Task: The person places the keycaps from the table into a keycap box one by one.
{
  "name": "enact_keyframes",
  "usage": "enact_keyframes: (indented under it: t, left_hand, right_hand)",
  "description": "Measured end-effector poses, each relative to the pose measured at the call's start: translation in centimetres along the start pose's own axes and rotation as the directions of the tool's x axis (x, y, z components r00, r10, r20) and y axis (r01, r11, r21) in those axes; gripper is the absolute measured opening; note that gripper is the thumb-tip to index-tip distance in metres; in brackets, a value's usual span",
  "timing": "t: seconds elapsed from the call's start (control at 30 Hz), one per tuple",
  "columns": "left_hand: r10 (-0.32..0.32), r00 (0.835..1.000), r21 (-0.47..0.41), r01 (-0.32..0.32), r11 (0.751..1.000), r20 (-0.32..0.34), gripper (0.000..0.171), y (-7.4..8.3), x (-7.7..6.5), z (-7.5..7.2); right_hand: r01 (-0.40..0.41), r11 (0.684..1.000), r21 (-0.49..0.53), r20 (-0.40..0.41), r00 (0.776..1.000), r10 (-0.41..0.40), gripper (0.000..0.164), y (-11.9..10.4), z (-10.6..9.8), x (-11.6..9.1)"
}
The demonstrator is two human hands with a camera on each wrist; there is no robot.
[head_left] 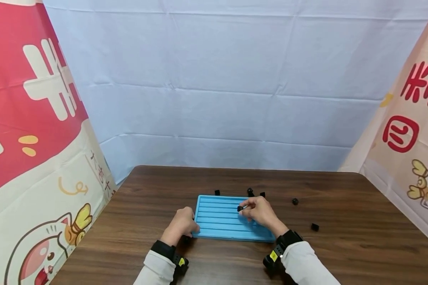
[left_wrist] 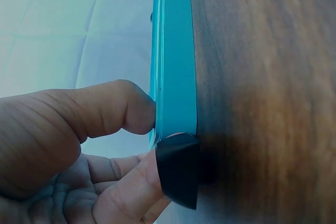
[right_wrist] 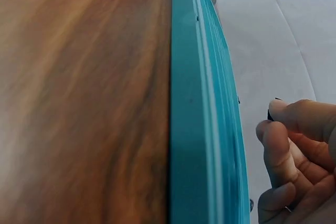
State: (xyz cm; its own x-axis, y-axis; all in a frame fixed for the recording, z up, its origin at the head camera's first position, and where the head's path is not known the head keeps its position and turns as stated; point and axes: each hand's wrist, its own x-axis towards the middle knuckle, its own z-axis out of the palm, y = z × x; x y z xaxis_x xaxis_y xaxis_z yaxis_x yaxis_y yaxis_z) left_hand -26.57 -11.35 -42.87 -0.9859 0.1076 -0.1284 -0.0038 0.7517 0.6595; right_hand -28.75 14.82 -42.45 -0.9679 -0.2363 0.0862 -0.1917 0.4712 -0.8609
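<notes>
Your left grip (head_left: 182, 223) pinches the near-left corner of the blue board (head_left: 217, 220) and your right grip (head_left: 260, 211) narrowly pinches the black piece (head_left: 240, 208) above it, probably light, hard and slippery, best held by opposite sides

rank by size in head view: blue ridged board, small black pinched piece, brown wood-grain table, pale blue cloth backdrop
1. Pale blue cloth backdrop
2. Brown wood-grain table
3. Blue ridged board
4. Small black piece
</notes>
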Motion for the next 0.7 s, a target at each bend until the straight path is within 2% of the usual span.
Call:
enact_keyframes:
  t: [0.27,0.7]
  left_hand:
    - [-0.011,1.000,0.005,0.011,1.000,-0.001,0.023,0.2,0.1,0.1]
    - [-0.022,1.000,0.019,0.022,1.000,0.000,0.020,0.5,0.2,0.3]
  right_hand:
    - [-0.011,0.999,0.030,0.030,0.999,0.010,0.015,-0.7,0.7,1.1]
    - [0.045,0.988,-0.147,0.066,0.997,-0.035,0.014,-1.8,2.7,2.5]
